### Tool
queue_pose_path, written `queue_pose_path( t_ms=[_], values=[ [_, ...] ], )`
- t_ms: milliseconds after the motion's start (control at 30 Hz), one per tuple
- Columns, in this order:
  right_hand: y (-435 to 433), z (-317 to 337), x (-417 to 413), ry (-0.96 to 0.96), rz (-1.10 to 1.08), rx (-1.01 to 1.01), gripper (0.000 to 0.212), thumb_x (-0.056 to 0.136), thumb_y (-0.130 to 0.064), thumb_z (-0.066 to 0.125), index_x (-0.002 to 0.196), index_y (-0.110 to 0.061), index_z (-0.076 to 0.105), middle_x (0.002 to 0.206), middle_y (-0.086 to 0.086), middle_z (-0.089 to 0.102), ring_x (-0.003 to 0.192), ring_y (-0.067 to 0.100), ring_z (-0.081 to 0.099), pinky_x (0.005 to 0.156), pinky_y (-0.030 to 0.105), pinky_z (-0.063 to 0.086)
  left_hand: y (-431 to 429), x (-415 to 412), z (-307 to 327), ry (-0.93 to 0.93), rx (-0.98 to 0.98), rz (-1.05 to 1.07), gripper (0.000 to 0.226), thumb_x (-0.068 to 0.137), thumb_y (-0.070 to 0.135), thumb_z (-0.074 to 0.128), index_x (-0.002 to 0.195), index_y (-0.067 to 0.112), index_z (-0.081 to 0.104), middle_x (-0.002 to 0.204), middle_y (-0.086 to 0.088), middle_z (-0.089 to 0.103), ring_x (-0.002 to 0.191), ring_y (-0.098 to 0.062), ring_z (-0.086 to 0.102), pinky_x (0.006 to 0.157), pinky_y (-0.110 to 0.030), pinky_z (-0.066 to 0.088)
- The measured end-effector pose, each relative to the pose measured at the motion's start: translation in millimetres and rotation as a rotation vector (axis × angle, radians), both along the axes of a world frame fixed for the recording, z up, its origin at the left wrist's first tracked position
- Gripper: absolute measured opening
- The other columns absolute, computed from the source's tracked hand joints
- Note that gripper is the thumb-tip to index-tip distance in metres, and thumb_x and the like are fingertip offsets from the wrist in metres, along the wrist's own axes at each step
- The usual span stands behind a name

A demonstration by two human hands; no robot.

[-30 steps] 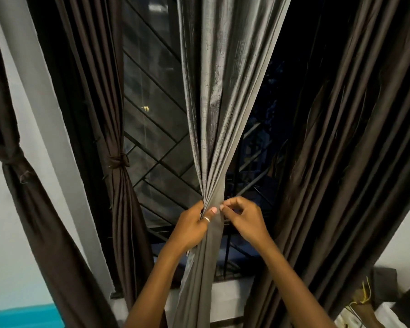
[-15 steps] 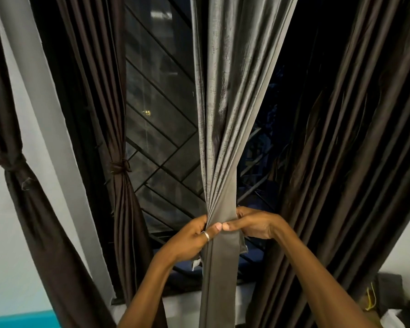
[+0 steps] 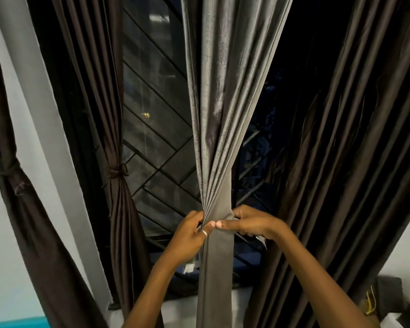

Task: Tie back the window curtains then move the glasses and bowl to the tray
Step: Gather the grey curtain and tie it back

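A: Head view, what have you got?

B: My left hand [image 3: 189, 235] and right hand [image 3: 251, 223] are both clamped on the grey curtain [image 3: 220, 114], pinching it into a narrow bundle in front of the window grille [image 3: 156, 147]. Thumbs nearly touching at the front, right fingers wrapped round the back.

A: Anything else in either hand?

B: A ring on my left hand, otherwise just fabric.

A: The other curtains?

B: Brown curtain [image 3: 118, 221] to the left, knotted at its tie [image 3: 115, 171]. Far-left curtain [image 3: 21, 221] is tied too. Dark curtain [image 3: 341, 162] on the right hangs loose.

A: Glasses, bowl, tray?

B: Not in view.
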State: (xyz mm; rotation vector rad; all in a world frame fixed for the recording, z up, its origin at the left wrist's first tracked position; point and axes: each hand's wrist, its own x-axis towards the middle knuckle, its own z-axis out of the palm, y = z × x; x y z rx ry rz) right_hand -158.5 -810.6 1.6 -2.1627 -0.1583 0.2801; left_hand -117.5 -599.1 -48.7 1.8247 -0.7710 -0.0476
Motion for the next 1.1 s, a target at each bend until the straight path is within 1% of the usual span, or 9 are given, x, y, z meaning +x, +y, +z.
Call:
queue_pose_path(
  t_ms=[133, 233, 333, 467, 567, 700, 767, 867, 1100],
  values=[
    [-7, 2, 2, -0.08, -0.045, -0.102, 0.04, 0.09, -0.048, 0.073, 0.063, -0.019, 0.066, 0.058, -0.003, 0.058, 0.053, 0.008, 0.051, 0.055, 0.025, 0.041, -4, 0, 0, -0.161, 0.138, 0.134, 0.006, 0.097, 0.036, 0.062, 0.097, 0.03, 0.059, 0.095, 0.009, 0.055, 0.085, -0.003, 0.058, 0.075, -0.022, 0.05],
    [-8, 1, 1, -0.114, -0.125, -0.134, 0.042, 0.095, -0.042, 0.067, 0.071, -0.008, 0.072, 0.071, 0.017, 0.071, 0.057, 0.018, 0.055, 0.057, 0.031, 0.044, -6, 2, 2, -0.29, 0.246, 0.324, 0.026, 0.092, 0.04, 0.067, 0.081, 0.023, 0.05, 0.081, 0.006, 0.051, 0.072, -0.012, 0.054, 0.066, -0.033, 0.051],
    [-2, -4, -2, -0.11, -0.186, -0.047, 0.043, 0.102, -0.029, 0.058, 0.073, -0.001, 0.07, 0.068, 0.011, 0.073, 0.062, 0.026, 0.056, 0.065, 0.039, 0.047, -6, 2, 3, -0.364, 0.319, 0.437, 0.03, 0.09, 0.044, 0.068, 0.079, 0.022, 0.05, 0.076, 0.007, 0.051, 0.067, -0.014, 0.055, 0.061, -0.035, 0.052],
    [9, -11, -7, -0.071, -0.241, 0.12, 0.036, 0.105, -0.02, 0.051, 0.083, 0.001, 0.07, 0.083, 0.012, 0.079, 0.06, 0.01, 0.064, 0.054, 0.018, 0.046, -7, 1, 4, -0.396, 0.368, 0.508, 0.036, 0.09, 0.047, 0.067, 0.072, 0.026, 0.043, 0.071, 0.009, 0.048, 0.064, -0.015, 0.054, 0.054, -0.029, 0.043],
    [17, -15, -11, -0.043, -0.29, 0.265, 0.027, 0.105, -0.017, 0.051, 0.092, -0.001, 0.068, 0.091, 0.018, 0.078, 0.061, 0.008, 0.067, 0.049, 0.019, 0.048, -6, 0, 5, -0.357, 0.378, 0.527, 0.033, 0.091, 0.048, 0.065, 0.075, 0.025, 0.047, 0.074, 0.007, 0.051, 0.068, -0.017, 0.057, 0.059, -0.032, 0.05],
    [28, -20, -13, -0.018, -0.309, 0.379, 0.027, 0.106, -0.017, 0.047, 0.099, 0.001, 0.066, 0.097, 0.017, 0.078, 0.082, 0.023, 0.075, 0.067, 0.031, 0.061, -8, 0, 8, -0.29, 0.334, 0.518, 0.03, 0.093, 0.04, 0.066, 0.078, 0.026, 0.045, 0.08, 0.002, 0.053, 0.07, -0.019, 0.058, 0.061, -0.031, 0.044],
    [32, -24, -14, -0.017, -0.302, 0.442, 0.026, 0.107, -0.017, 0.046, 0.1, -0.001, 0.065, 0.099, 0.013, 0.079, 0.091, 0.023, 0.076, 0.078, 0.032, 0.062, -8, 0, 10, -0.242, 0.301, 0.492, 0.028, 0.095, 0.037, 0.065, 0.078, 0.026, 0.046, 0.082, -0.001, 0.058, 0.071, -0.018, 0.064, 0.066, -0.035, 0.053],
    [36, -31, -14, -0.054, -0.316, 0.48, 0.03, 0.108, -0.018, 0.045, 0.107, 0.006, 0.063, 0.102, 0.009, 0.079, 0.099, 0.02, 0.075, 0.088, 0.028, 0.058, -8, -1, 11, -0.17, 0.24, 0.449, 0.031, 0.095, 0.031, 0.065, 0.073, 0.02, 0.046, 0.08, -0.005, 0.063, 0.069, -0.019, 0.069, 0.069, -0.043, 0.058],
    [39, -36, -17, -0.123, -0.328, 0.489, 0.03, 0.109, -0.019, 0.044, 0.118, -0.002, 0.067, 0.107, 0.004, 0.079, 0.108, 0.012, 0.072, 0.089, 0.017, 0.052, -9, -1, 14, -0.072, 0.165, 0.407, 0.033, 0.095, 0.027, 0.066, 0.072, 0.008, 0.053, 0.063, -0.002, 0.065, 0.055, -0.012, 0.069, 0.064, -0.043, 0.06]
  ],
)
